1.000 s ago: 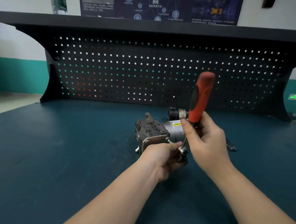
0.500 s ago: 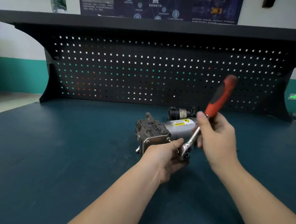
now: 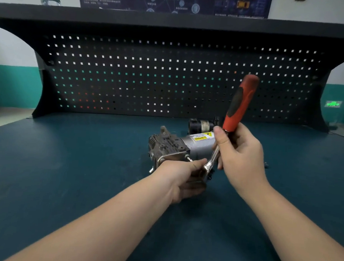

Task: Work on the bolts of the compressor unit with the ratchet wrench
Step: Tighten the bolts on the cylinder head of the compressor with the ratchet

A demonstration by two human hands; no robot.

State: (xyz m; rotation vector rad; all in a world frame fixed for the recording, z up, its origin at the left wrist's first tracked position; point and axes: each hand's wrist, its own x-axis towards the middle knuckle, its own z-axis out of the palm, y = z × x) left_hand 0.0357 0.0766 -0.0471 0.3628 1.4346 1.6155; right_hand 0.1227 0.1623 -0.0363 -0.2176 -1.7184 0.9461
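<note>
The ratchet wrench (image 3: 234,113) is gripped by the right hand (image 3: 239,156) low on its red and black handle, fingers wrapped around where the handle meets the metal shaft, so the handle sticks up and leans a bit to the right. The wrench's metal head is down at the near end of the compressor unit (image 3: 178,148), and it's steadied there by the left hand (image 3: 181,177), whose fingers are curled around the head. A bolt (image 3: 188,157) can be seen poking out of the compressor's end plate, just beside the left thumb. The compressor is lying on its side on the dark teal surface (image 3: 65,174), a yellow warning sticker (image 3: 203,136) on its grey body. A smaller black cylinder (image 3: 201,125) is sat just behind it, with a black pegboard (image 3: 150,75) at the back.
</note>
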